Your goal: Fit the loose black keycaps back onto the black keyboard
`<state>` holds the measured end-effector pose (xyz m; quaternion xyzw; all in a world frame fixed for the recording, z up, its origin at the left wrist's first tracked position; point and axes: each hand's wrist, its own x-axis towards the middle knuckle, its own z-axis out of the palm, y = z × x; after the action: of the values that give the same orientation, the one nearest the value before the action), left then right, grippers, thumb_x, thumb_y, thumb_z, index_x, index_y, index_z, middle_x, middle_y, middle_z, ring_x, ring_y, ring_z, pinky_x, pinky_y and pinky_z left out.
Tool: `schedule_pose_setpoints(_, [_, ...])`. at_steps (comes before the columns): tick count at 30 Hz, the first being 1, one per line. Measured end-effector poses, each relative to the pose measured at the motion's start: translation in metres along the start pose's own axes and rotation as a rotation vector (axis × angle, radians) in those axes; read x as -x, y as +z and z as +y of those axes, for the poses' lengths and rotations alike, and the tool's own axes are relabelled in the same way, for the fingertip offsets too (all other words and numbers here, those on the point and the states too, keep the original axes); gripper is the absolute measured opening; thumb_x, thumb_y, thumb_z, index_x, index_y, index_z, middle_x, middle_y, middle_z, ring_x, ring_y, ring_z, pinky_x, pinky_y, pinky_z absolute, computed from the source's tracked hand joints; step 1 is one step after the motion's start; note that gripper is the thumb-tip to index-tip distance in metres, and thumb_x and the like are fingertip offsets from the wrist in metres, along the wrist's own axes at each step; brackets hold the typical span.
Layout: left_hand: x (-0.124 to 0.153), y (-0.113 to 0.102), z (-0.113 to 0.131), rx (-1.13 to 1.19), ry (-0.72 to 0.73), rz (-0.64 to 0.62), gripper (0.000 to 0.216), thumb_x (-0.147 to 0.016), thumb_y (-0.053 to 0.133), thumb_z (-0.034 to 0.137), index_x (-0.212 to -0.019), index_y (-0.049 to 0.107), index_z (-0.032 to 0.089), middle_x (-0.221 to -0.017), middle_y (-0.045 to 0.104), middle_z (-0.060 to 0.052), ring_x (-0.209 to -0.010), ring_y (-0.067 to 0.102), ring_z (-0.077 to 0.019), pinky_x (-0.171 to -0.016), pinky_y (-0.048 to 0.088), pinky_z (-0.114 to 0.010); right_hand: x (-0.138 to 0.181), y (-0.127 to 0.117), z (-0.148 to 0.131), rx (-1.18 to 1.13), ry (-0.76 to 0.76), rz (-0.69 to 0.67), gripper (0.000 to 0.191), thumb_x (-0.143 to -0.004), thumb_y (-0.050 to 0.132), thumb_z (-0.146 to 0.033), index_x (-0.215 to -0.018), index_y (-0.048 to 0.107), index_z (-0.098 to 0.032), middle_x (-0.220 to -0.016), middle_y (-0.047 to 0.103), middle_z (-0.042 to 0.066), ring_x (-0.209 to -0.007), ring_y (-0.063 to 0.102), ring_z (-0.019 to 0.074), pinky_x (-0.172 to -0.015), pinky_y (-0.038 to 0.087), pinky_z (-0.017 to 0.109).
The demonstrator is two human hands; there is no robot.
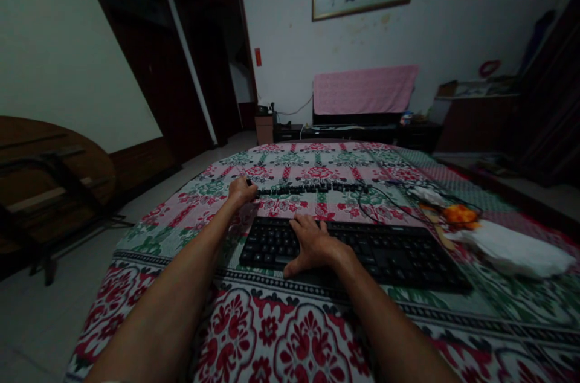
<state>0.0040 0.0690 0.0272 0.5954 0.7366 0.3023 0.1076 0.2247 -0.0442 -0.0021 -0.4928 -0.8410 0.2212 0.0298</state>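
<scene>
Black keyboard (408,253) is seen flat on patterned tablecloth (272,325), approx. lengthwise across the near side. R hand (312,244) is laid over its L-centre part: fingers are spread wide, palm down, thumb set toward the near edge, fingertips toward the far edge; nothing is seen gripped, & keys are left visible on both sides of it.

L hand (243,189) is placed beyond the keyboard's far L corner, at the L end of a row of small black pieces (322,187), prob. keycaps. Its fingers are drawn nearly together, w/ a small dark bit (249,182) showing at the tips; whether it's firmly held can't be told. The row is strung out to the R of those fingers, apart from the keyboard.

Black cable (400,208) is looped past the row's R end. White crumpled item (516,248), poss. a bag, is set R of the keyboard, orange item (460,215) just beside; contents, if any, can't be made out. Cabinet (475,123) at back R is topped w/ misc. items, too dim to ID.
</scene>
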Motion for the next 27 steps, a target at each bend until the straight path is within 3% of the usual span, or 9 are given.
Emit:
schedule_pose_setpoints(5, [0.008,0.002,-0.003,0.073,-0.01,-0.115,0.016,-0.064,0.052,0.023,-0.054,0.059,0.013,-0.048,0.059,-0.005,-0.045,0.054,-0.0138,-0.046,0.038,-0.022,0.005,-0.006,-0.003,-0.049,-0.012,-0.01,0.114,-0.05,0.066,-0.065,-0.141,0.021,-0.014,-0.149,0.009,0.016,-0.136,0.001,0.0351,-0.104,-0.002,0.059])
schedule_pose_setpoints(9, [0.024,0.001,-0.009,0.328,-0.052,-0.127,0.018,-0.063,0.054,0.029,-0.058,0.059,0.013,-0.049,0.059,-0.004,-0.043,0.052,-0.0121,-0.043,0.038,-0.021,0.0,-0.007,-0.012,-0.067,0.005,0.129,0.085,-0.063,0.061,-0.061,-0.131,0.039,-0.015,-0.141,0.032,0.017,-0.131,0.021,0.0334,-0.104,0.005,0.058])
schedule_pose_setpoints(12, [0.028,0.001,-0.014,0.355,-0.048,-0.079,0.019,-0.061,0.055,0.03,-0.057,0.06,0.013,-0.047,0.057,-0.003,-0.042,0.05,-0.0114,-0.042,0.036,-0.02,-0.018,-0.005,-0.02,-0.046,0.021,0.217,0.061,-0.07,0.06,-0.05,-0.121,0.049,-0.017,-0.129,0.047,0.015,-0.123,0.035,0.0311,-0.101,0.016,0.056])
schedule_pose_setpoints(19, [0.019,0.006,-0.032,0.382,-0.024,-0.022,0.021,-0.062,0.053,0.032,-0.059,0.062,0.013,-0.05,0.059,-0.003,-0.044,0.051,-0.0123,-0.042,0.035,-0.02,-0.083,-0.008,-0.025,-0.005,0.003,0.386,0.044,-0.081,0.047,-0.041,-0.118,0.053,-0.019,-0.12,0.057,0.011,-0.113,0.05,0.0254,-0.095,0.033,0.041])
schedule_pose_setpoints(27, [0.008,0.017,-0.045,0.314,-0.053,0.063,0.021,-0.063,0.053,0.034,-0.065,0.064,0.016,-0.06,0.066,-0.004,-0.053,0.058,-0.0148,-0.045,0.038,-0.021,-0.1,-0.005,-0.009,0.084,0.065,0.251,0.033,-0.083,0.042,-0.039,-0.098,0.064,-0.019,-0.103,0.066,0.011,-0.098,0.059,0.0237,-0.08,0.042,0.033])
